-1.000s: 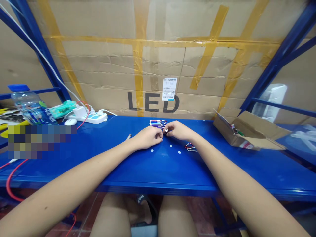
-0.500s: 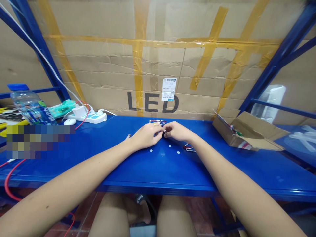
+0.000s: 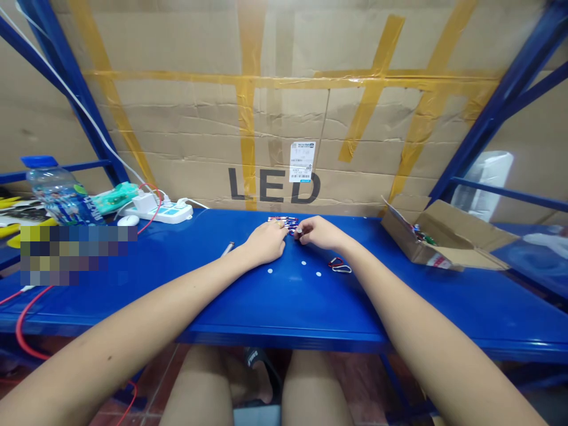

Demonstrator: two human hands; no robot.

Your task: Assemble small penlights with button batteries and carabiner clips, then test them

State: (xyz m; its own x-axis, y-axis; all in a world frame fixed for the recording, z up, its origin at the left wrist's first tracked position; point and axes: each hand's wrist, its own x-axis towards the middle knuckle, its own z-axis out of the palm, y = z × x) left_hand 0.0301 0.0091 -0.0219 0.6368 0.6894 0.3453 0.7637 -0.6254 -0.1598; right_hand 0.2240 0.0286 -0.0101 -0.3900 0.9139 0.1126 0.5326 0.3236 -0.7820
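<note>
My left hand (image 3: 268,241) lies palm down on the blue table, its fingers stretched out over a row of small shiny red, blue and silver carabiners (image 3: 284,219). Its fingertips touch the near side of that row and partly hide it. Just right of it, my right hand (image 3: 318,232) is closed in a pinch around a small dark piece with a silvery end (image 3: 299,232); its kind is too small to make out. A red carabiner (image 3: 336,261) and a silver carabiner (image 3: 341,269) lie beneath my right wrist.
Several white round dots (image 3: 303,263) mark the blue table (image 3: 284,307). A thin silvery stick (image 3: 228,249) lies by my left forearm. An open cardboard box (image 3: 437,242) with small coloured items stands right. Left are a power strip (image 3: 171,212) and a bottle (image 3: 62,195); a large carton (image 3: 199,130) stands behind.
My hands have drawn apart. The left has turned flatter, with its fingers over the row; the right keeps its pinch, and the small piece shows more. The view has shifted slightly.
</note>
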